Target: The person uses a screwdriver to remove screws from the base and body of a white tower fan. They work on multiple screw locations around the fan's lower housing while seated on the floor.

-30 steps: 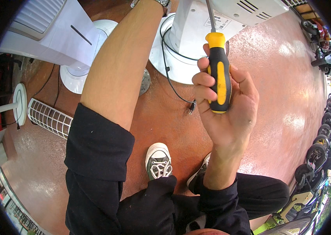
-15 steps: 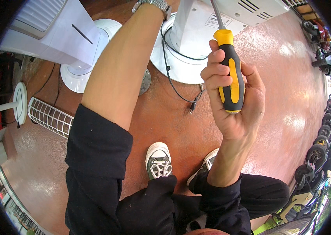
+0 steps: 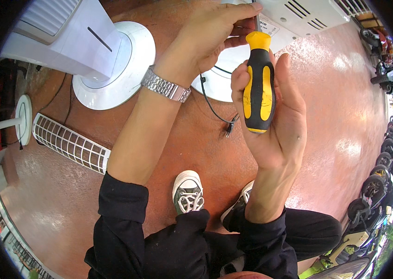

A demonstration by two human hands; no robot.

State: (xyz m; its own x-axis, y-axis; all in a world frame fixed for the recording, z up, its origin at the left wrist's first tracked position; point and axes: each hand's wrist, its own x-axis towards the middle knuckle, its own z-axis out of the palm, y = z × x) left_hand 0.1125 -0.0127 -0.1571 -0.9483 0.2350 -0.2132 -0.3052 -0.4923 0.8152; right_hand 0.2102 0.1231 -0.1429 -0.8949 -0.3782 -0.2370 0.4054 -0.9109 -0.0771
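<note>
My right hand (image 3: 287, 121) holds a yellow and black screwdriver (image 3: 259, 88) by its handle, with the thumb stretched up along one side. The shaft points away from me. My left hand (image 3: 206, 37), below a silver wristwatch (image 3: 166, 85), reaches across and pinches the metal shaft near the upper edge of view. The tool's tip is out of sight. Right behind the hands stands a white appliance (image 3: 305, 16) with slotted vents, on a round white base (image 3: 217, 88) that my hands partly cover. A black power cord with a plug (image 3: 229, 129) trails off that base.
To the left is a second white appliance (image 3: 73, 44) on a round base (image 3: 136, 51). A curved white grille (image 3: 71, 142) lies on the reddish floor beside my left forearm. A white stand (image 3: 23, 122) is at far left. Parked motorcycles (image 3: 375, 183) line the right side.
My left hand has drawn back from beyond the upper edge and come right, onto the screwdriver's shaft. The screwdriver has shifted slightly left and up, and my right-hand grip has loosened.
</note>
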